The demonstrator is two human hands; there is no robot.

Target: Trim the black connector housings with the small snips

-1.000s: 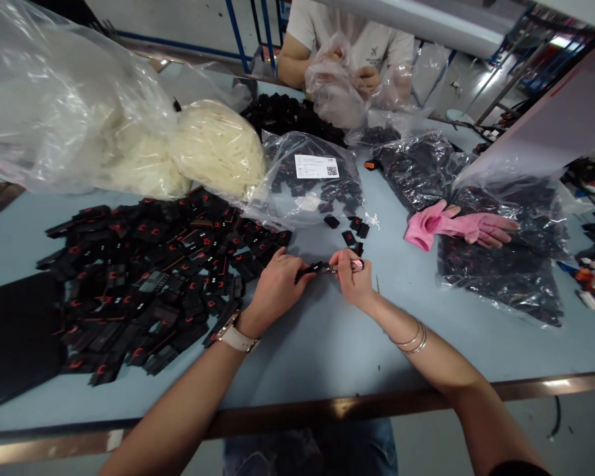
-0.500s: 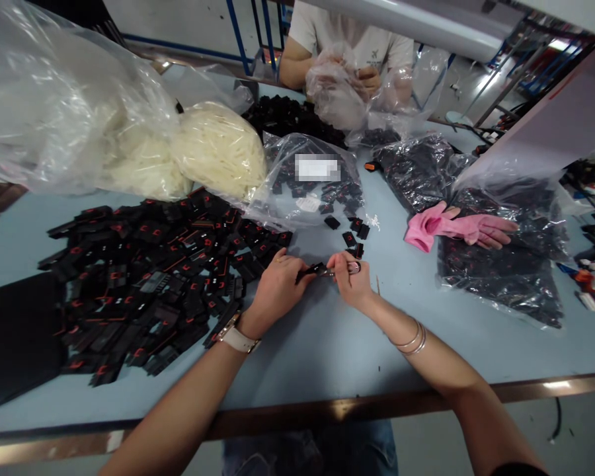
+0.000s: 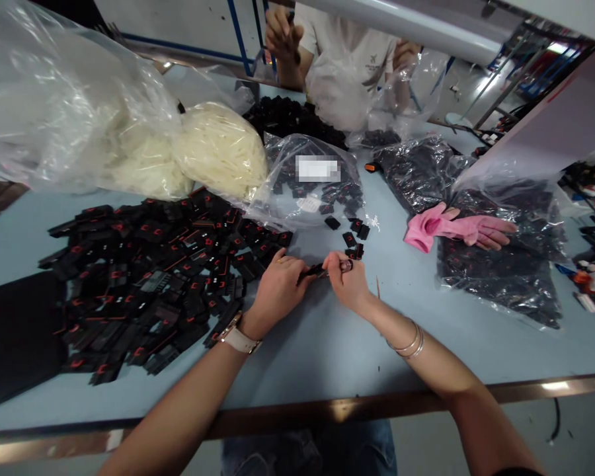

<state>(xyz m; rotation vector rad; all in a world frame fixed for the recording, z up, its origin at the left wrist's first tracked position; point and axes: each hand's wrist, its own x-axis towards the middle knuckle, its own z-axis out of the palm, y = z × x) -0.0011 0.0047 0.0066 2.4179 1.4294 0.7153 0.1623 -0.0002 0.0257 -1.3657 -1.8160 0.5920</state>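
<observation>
My left hand (image 3: 281, 283) is closed on a small black plastic part (image 3: 307, 271), pinched between thumb and fingers. In my right hand (image 3: 346, 281) is a slim metal hand tool (image 3: 347, 265) with a rounded, loop-like end; its tip meets the black part, and its exact kind cannot be made out. Fingers cover most of both items. To the left of my left hand spreads a heap of black plastic parts (image 3: 153, 284) with red pieces on them. Several loose black parts (image 3: 350, 239) lie just beyond my right hand.
An open clear bag of black parts (image 3: 317, 192) lies ahead. Bags of cream-coloured pieces (image 3: 223, 149) stand at left. Pink gloves (image 3: 456, 228) rest on bagged dark parts (image 3: 500, 284) at right. A black bin (image 3: 20, 337) is at far left. A co-worker (image 3: 350, 59) sits opposite.
My right hand has turned slightly and its fingers have closed further over the tool. My left hand stays put. The co-worker's hands have moved up and apart.
</observation>
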